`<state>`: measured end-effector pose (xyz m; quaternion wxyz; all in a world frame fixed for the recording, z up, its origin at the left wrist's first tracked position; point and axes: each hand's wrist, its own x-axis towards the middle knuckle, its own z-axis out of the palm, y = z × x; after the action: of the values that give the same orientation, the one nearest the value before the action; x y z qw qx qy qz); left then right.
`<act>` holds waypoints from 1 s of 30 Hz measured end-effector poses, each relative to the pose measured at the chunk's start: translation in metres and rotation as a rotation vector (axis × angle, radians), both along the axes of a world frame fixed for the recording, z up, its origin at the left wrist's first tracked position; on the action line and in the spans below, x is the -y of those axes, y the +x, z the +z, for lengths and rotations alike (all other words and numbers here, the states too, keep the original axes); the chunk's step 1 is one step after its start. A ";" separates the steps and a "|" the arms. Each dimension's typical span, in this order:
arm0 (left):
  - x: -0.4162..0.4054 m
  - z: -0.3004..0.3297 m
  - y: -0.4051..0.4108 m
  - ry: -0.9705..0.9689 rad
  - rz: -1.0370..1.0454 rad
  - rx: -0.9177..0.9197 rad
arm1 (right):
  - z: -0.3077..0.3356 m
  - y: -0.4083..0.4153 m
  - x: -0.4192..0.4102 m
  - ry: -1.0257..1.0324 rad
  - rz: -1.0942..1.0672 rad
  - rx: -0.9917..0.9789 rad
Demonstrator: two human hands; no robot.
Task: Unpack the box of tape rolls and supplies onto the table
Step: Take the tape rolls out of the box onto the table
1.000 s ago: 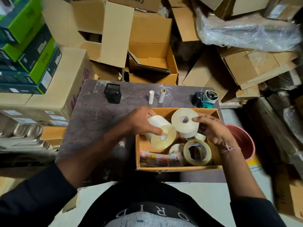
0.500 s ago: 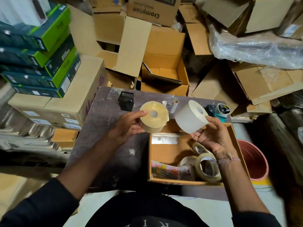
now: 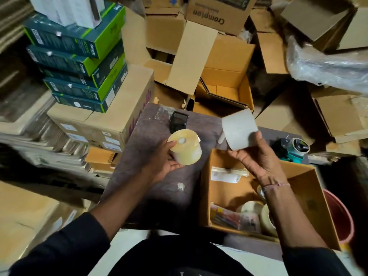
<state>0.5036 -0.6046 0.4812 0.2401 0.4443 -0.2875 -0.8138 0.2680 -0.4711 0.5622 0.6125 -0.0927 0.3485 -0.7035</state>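
Note:
My left hand (image 3: 166, 165) holds a yellowish wide tape roll (image 3: 186, 149) over the dark table (image 3: 151, 188), left of the open cardboard box (image 3: 223, 196). In my right hand (image 3: 256, 156) is a white wide roll (image 3: 239, 129), raised above the box's far edge. Inside the box lie a labelled plastic packet (image 3: 226, 174), a colourful wrapped pack (image 3: 229, 217) and clear tape rolls (image 3: 258, 214), partly hidden by my right forearm.
A small black box (image 3: 178, 121) stands at the table's far edge, a teal tape dispenser (image 3: 291, 149) at the far right. Stacked green boxes (image 3: 79, 62) and cartons crowd the left. Open cartons (image 3: 225, 86) sit behind, a red bucket (image 3: 340, 220) at the right.
Both hands lifted a wide roll each out of the box. The left roll moved left over the table; the right roll rose toward the table's far side.

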 end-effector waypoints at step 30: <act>0.084 -0.152 -0.122 -0.310 -0.211 0.916 | -0.129 -0.079 0.137 1.078 0.653 -1.414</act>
<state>0.3819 -0.6881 0.3289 0.0688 0.6839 -0.5245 -0.5024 0.1892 -0.6082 0.4329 0.3862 -0.2949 0.8737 -0.0223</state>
